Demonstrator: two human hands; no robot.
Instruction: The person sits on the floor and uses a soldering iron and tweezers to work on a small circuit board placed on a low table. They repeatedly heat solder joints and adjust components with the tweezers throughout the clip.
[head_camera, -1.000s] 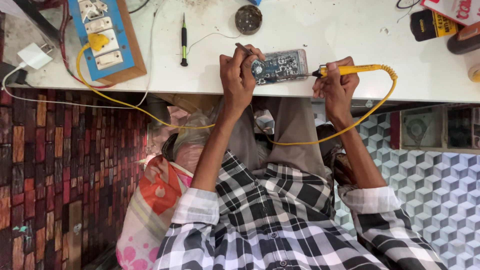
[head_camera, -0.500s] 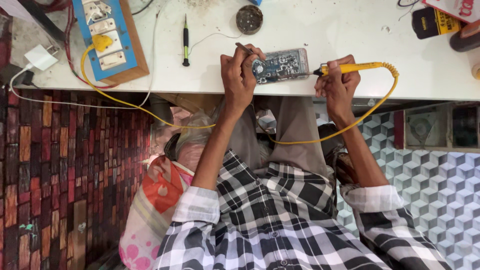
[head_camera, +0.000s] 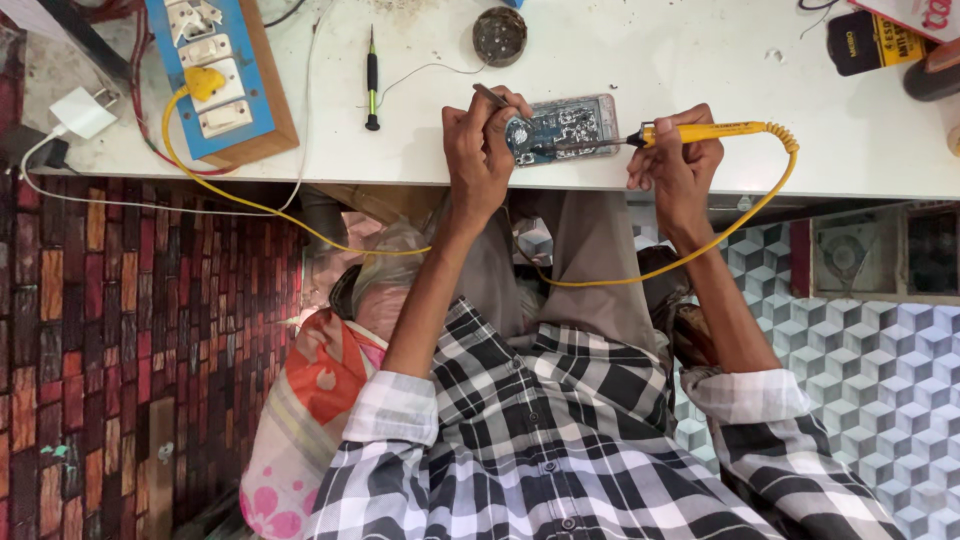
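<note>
I see a white table (head_camera: 600, 165) with a blue socket box (head_camera: 215, 75) on the left. A small circuit board (head_camera: 565, 125) lies near the table's front edge. My left hand (head_camera: 485, 150) is closed on thin tweezers (head_camera: 492, 97) at the board. My right hand (head_camera: 680, 165) grips a yellow soldering iron (head_camera: 700, 132), tip on the board. I think the soldering is midway; I can't tell how many joints are left. 1 screwdriver (head_camera: 371, 80) lies apart

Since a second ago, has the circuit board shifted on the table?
No. The circuit board lies at the same spot, near the table's front edge and right of the small screwdriver, with the soldering iron tip on it.
</note>
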